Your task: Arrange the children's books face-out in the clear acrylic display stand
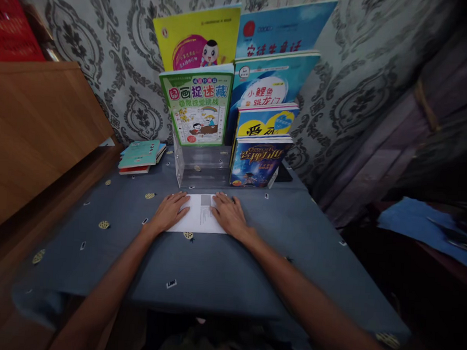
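Observation:
A white sheet of paper [192,217] lies flat on the table, with a grey block and small print near its middle. It may be folded; I cannot tell. My left hand [169,212] rests on its left end, fingers stretched forward and lying flat. On the right end lies my right hand [230,215], its fingers also extended. Neither hand is closed round anything. Just beyond the paper stands a clear acrylic book rack [202,178]. A dark blue book [257,163] stands at its lower right, and a green picture book [200,108] at its left.
More books, including a yellow one [197,37] and a teal one [275,78], rise on the rack's upper tiers. A small stack of books [139,157] lies at the back left. A grey-blue tablecloth [292,241] covers the table. A wooden cabinet [35,138] stands left; a curtain [388,136] hangs right.

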Tool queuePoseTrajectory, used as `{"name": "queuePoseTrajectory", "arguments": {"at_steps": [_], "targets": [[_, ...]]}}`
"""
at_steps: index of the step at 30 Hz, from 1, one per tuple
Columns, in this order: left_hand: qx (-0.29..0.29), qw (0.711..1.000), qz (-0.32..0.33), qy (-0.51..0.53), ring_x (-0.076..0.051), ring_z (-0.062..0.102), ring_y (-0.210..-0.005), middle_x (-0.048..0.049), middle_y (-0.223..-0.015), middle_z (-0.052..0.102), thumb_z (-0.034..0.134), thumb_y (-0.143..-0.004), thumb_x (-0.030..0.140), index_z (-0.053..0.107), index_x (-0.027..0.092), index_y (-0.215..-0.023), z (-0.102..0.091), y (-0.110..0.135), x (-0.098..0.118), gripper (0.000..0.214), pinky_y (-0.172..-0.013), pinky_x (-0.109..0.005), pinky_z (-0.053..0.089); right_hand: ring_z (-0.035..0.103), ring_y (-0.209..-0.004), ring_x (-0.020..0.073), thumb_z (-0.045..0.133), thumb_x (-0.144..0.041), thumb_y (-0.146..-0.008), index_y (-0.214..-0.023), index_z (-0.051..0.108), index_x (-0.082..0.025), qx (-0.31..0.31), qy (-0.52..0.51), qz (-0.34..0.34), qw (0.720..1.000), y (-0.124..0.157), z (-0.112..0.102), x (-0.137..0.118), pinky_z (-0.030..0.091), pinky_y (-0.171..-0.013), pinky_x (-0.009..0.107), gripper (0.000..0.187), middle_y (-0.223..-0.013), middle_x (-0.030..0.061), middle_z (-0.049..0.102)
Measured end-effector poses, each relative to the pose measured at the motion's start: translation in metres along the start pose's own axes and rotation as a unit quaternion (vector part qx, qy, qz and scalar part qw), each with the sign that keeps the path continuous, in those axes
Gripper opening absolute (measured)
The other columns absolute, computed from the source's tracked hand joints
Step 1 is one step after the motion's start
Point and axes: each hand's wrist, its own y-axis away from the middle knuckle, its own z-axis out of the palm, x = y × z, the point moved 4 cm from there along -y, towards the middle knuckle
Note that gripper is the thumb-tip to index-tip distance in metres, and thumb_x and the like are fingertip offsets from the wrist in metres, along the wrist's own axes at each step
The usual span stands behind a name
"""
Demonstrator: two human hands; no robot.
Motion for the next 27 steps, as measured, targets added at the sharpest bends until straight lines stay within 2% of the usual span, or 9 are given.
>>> {"name": "queuePoseTrajectory", "arguments": {"at_steps": [5,9,12,15,21,27], "targets": [[-0.003,1.0,-0.003,-0.014,-0.028,0.048,-0.141,-0.013,-0.15,0.054,0.041,-0.103,0.041,0.056,0.022,-0.14,-0.001,-0.006,0.019,0.044,-0.117,-0.056,0.033,0.04,-0.146,0.0281,0.039,-0.029,-0.102,-0.142,0.053,-0.014,0.015,0.008,-0.004,1.0,0.0,0.006,-0.001,0.025,-0.119,0.053,0.045,-0.153,0.0174,0.049],[-0.024,0.999,0.037,0.011,-0.025,0.044,-0.145,-0.0104,-0.154,0.05,0.04,-0.104,0.042,0.052,0.023,-0.144,0.004,-0.013,0.044,0.046,-0.119,-0.051,0.032,0.041,-0.145,0.0286,0.039,-0.028,-0.102,-0.142,0.053,-0.014,0.022,0.012,-0.005,1.0,-0.001,0.008,0.0,0.025,-0.119,0.054,0.045,-0.153,0.0173,0.049],[-0.036,0.998,0.056,0.021,-0.024,0.042,-0.146,-0.0099,-0.154,0.05,0.04,-0.104,0.042,0.051,0.022,-0.144,0.004,-0.016,0.051,0.046,-0.119,-0.049,0.032,0.04,-0.146,0.0278,0.04,-0.027,-0.102,-0.143,0.053,-0.016,0.022,0.008,-0.004,1.0,-0.001,0.006,-0.001,0.025,-0.119,0.054,0.044,-0.153,0.0163,0.05],[-0.038,0.999,0.032,0.012,-0.024,0.045,-0.144,-0.0105,-0.152,0.052,0.041,-0.104,0.039,0.052,0.02,-0.144,0.0,-0.015,0.041,0.045,-0.119,-0.049,0.033,0.039,-0.147,0.0277,0.041,-0.026,-0.102,-0.143,0.052,-0.015,0.009,0.003,0.002,1.0,0.0,0.004,-0.002,0.024,-0.12,0.053,0.045,-0.154,0.0165,0.049],[-0.033,0.997,-0.064,-0.03,-0.026,0.055,-0.134,-0.0114,-0.145,0.059,0.043,-0.102,0.03,0.058,0.021,-0.137,-0.016,-0.004,0.011,0.04,-0.111,-0.044,0.043,0.038,-0.147,0.0275,0.04,-0.027,-0.102,-0.143,0.052,-0.014,-0.004,0.002,0.011,1.0,0.0,0.001,-0.003,0.022,-0.122,0.053,0.045,-0.155,0.0155,0.047],[-0.019,0.997,-0.069,-0.039,-0.026,0.057,-0.132,-0.0114,-0.144,0.06,0.042,-0.101,0.027,0.06,0.02,-0.134,-0.016,0.0,0.005,0.038,-0.109,-0.043,0.045,0.038,-0.147,0.0277,0.04,-0.027,-0.102,-0.143,0.052,-0.013,-0.004,0.006,0.01,1.0,0.001,0.0,-0.004,0.023,-0.121,0.052,0.045,-0.156,0.0159,0.047]]}}
